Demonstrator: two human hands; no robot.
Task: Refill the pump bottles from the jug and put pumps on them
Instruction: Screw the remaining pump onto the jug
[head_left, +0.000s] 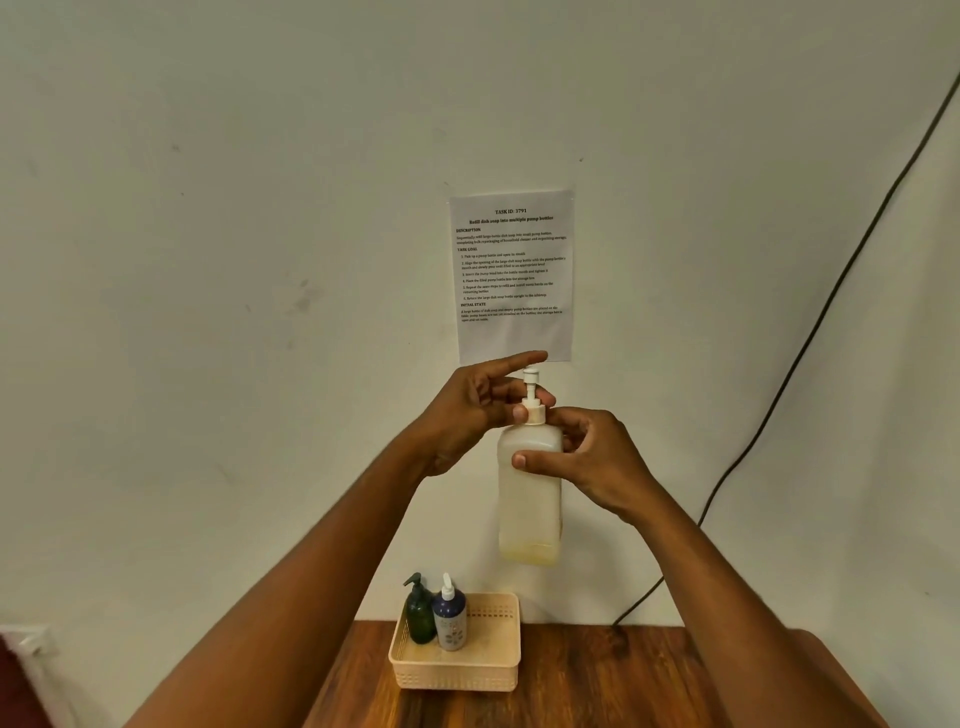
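Note:
I hold a translucent white pump bottle (530, 499) up in the air in front of the wall, with a little yellowish liquid at its bottom. My right hand (587, 462) grips the bottle's upper body. My left hand (478, 410) pinches the white pump (532, 400) at its collar on the bottle's neck, index finger stretched out above the pump head. Down on the table a dark green pump bottle (420, 613) and a dark blue pump bottle (450, 618) stand upright in the left side of a beige basket (498, 670). No jug is in view.
The basket sits at the back of a wooden table (597, 686) against a white wall. A printed task sheet (513, 275) is taped to the wall. A black cable (810, 338) runs down the wall to the table's back right.

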